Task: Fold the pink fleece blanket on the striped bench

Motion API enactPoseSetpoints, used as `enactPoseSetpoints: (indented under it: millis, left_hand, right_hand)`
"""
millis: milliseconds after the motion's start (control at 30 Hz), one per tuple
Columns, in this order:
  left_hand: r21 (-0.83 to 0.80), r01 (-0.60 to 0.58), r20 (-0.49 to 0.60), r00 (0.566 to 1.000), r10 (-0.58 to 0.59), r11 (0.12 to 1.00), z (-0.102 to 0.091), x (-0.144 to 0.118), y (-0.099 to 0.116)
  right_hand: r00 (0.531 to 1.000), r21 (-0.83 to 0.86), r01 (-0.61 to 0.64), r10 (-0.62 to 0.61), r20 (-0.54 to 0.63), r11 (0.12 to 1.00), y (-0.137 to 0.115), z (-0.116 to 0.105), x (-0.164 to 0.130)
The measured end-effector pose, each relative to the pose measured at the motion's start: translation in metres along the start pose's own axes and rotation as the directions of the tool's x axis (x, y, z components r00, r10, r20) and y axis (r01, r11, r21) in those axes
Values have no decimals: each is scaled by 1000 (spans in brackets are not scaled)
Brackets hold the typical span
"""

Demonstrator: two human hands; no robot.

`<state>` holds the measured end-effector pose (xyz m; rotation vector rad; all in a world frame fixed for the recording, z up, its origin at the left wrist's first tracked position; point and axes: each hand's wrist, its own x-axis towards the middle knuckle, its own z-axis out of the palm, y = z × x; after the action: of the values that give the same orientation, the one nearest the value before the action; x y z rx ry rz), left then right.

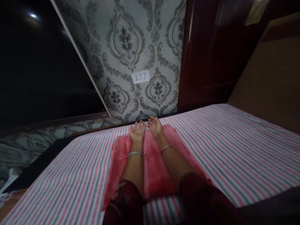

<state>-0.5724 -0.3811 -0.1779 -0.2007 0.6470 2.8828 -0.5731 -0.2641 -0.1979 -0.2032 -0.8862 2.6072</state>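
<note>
My left hand (pixel 137 131) is palm up with its fingers stretched out, holding nothing. Close beside it, my right hand (pixel 155 126) is also turned palm up, fingers loosely apart and slightly curled, with nothing in it. Both are over the far edge of a red plush cloth (pixel 154 165), which lies spread out beneath my forearms. Under that cloth is a sheet with pink, grey and white stripes (pixel 79 175). A bangle (pixel 135 153) circles my left wrist and a thinner bangle (pixel 166 148) my right. My forearms hide parts of the red cloth.
Beyond the sheet stands a patterned wallpapered wall (pixel 150 40) with a paper label (pixel 140 77) reading 277. A large dark screen (pixel 47 68) fills the left. Dark red glossy wood (pixel 206 56) and a brown panel (pixel 269 81) rise on the right.
</note>
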Motion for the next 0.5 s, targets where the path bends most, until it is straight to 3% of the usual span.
enactPoseSetpoints:
  millis: [100,233,300,367,500]
  left_hand:
    - [-3,-65,27,997,65,998,-2,-8,38]
    - [124,-175,-106,976,188,977,-16,-27,99]
    - [261,-196,-153,958,241,945,-25,-41,123]
    - [456,-225,-131,940,315,861,-38,-58,141]
    - [817,-212,-58,895,442,537,-74,-103,156]
  right_hand:
    - [1000,13,18,-18,-17,1000,-41,-19,-6]
    - [995,-24,60,-62,-79,998,-91,-51,-24]
    - [988,-136,98,-113,-107,986,-108,-67,-38]
    - [980,-323,115,-161,-119,939,-119,-83,-59]
    - [986,-619,3,-106,-130,786,-125,-124,-112]
